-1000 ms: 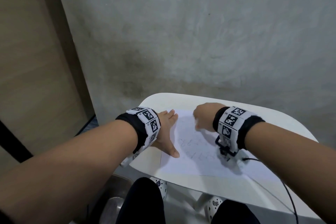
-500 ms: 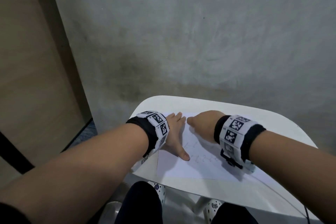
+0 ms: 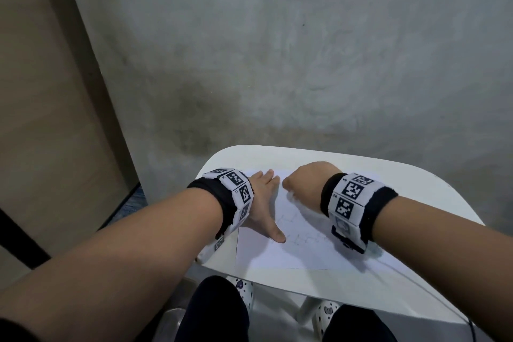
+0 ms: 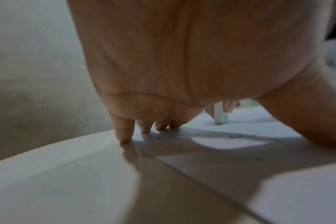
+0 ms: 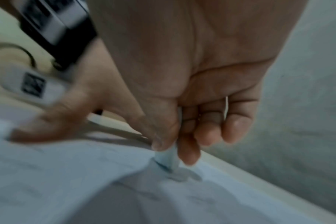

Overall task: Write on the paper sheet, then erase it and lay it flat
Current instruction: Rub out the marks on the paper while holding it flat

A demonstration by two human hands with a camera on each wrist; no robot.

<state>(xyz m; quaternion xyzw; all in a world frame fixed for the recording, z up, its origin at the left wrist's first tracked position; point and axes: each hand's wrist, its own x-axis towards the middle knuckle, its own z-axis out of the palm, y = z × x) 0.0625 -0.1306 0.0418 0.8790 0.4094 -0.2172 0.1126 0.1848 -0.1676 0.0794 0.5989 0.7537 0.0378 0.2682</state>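
A white paper sheet [image 3: 291, 254] with faint pencil marks lies on a small white table [image 3: 416, 186]. My left hand [image 3: 263, 203] presses flat on the sheet's left edge, thumb spread toward me, and its fingertips [image 4: 125, 134] touch the surface. My right hand [image 3: 308, 183] is curled over the sheet's far left part, close to the left fingers. In the right wrist view its thumb and fingers [image 5: 188, 150] pinch a small pale eraser [image 5: 168, 158], whose end presses on the paper [image 5: 86, 181]. The eraser [image 4: 220, 116] also shows upright in the left wrist view.
A grey concrete wall [image 3: 305, 64] rises just behind the table. A wooden panel [image 3: 41, 119] stands at the left. Below the near edge are my dark knees [image 3: 216, 314], spotted slippers [image 3: 327, 311] and a white table leg. A thin cable [image 3: 433, 296] runs along the table's right side.
My right hand has slid left with the eraser, closing the gap to the left fingertips. The left hand has stayed pressed on the sheet.
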